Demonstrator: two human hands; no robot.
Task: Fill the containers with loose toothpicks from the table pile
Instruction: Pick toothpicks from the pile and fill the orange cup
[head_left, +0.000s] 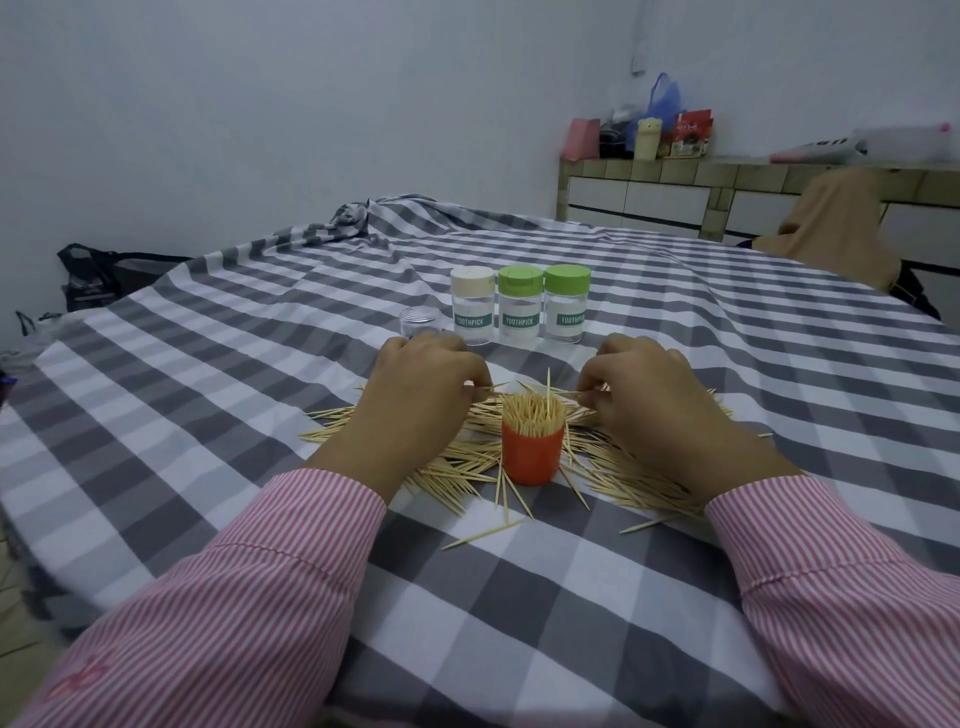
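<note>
On the checked cloth an orange cup stands upright amid the pile, packed with toothpicks pointing straight up. The left hand and right hand flank it, each with curled fingers pinching a few toothpicks lying roughly crosswise.

Cup dead centre in the toothpick pile, both hands just above it in the frame.

The pile spreads over the tablecloth left, right and below the cup, which stands upright, packed with toothpicks. The left hand sits at its upper left, the right hand at its upper right, each pinching toothpicks. Above the hands, three lidded jars line up side by side; a small open jar stands just left of them. A cabinet fills the upper right.
</note>
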